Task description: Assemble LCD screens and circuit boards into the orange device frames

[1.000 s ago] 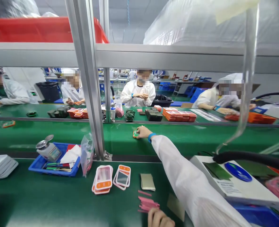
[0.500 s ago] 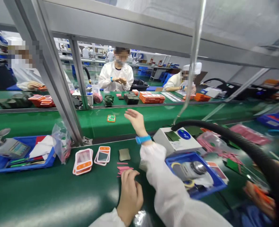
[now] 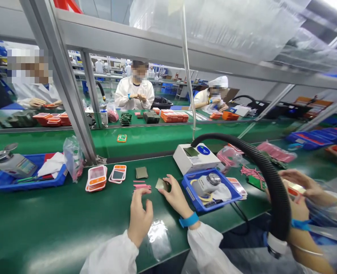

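Observation:
My right hand (image 3: 176, 198) pinches a thin grey-green square sheet (image 3: 162, 184) between thumb and fingers, just over the green bench. My left hand (image 3: 139, 217) is beside it, fingers curved and thumb apart, its fingertips at a small pile of pink strips (image 3: 142, 187); whether they touch a strip I cannot tell. Behind the strips lies a stack of similar grey-green squares (image 3: 141, 172). Further left are white-and-orange framed panels (image 3: 96, 178) in a stack and a smaller stack of framed panels (image 3: 117, 174) with a dark window.
A blue tray (image 3: 192, 201) with a dispenser bottle stands right, before a white box (image 3: 195, 158); a black hose (image 3: 267, 167) arches over. Another blue tray (image 3: 2, 185) is left. On the green belt lies an orange-framed circuit board (image 3: 122, 138). A co-worker's hands (image 3: 296, 190) work at right.
My right hand has come back from over the belt to the bench and now holds a grey-green square. My left hand stays by the pink strips. The view has shifted somewhat.

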The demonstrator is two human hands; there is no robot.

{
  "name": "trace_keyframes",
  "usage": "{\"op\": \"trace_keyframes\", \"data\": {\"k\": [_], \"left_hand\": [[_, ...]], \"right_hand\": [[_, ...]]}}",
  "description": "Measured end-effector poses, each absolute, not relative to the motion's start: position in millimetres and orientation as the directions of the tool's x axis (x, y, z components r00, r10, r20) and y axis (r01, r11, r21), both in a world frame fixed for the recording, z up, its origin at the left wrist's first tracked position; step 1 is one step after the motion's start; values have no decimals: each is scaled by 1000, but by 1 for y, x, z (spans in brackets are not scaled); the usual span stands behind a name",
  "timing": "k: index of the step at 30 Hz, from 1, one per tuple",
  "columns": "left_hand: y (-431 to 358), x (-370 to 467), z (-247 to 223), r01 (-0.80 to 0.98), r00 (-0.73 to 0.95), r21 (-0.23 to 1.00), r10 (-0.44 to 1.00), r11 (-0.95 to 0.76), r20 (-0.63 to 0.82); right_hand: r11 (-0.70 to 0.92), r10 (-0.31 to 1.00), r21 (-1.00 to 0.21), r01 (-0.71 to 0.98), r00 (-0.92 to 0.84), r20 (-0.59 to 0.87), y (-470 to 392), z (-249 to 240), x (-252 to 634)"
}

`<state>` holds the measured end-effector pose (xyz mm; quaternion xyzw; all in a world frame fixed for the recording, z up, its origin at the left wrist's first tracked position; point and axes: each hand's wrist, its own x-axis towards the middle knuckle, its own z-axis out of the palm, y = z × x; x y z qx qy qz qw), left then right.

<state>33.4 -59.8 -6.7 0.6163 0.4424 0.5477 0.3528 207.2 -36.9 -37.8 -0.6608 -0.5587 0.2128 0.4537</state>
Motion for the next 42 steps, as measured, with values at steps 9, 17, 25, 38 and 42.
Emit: {"op": "trace_keyframes", "data": {"k": [9,17,25,38,42], "left_hand": [[-90,30,11,-233,-119,973,993,-1,-27],[-105,16,52,-452,714,616,676,645,-184],[-113,27,50,-475,805,511,588,716,-76],[-120,40,58,-416,700,652,681,633,-215],[-119,41,58,-388,675,683,695,619,-246]], "right_hand": [[75,944,-881,467,250,213,-80,-16,196],[437,890,-839,326,-20,455,-161,43,184],[464,882,-876,133,18,470,-163,51,193],[551,803,-784,287,74,592,-148,66,194],[556,794,-769,317,72,604,-146,65,194]]}}
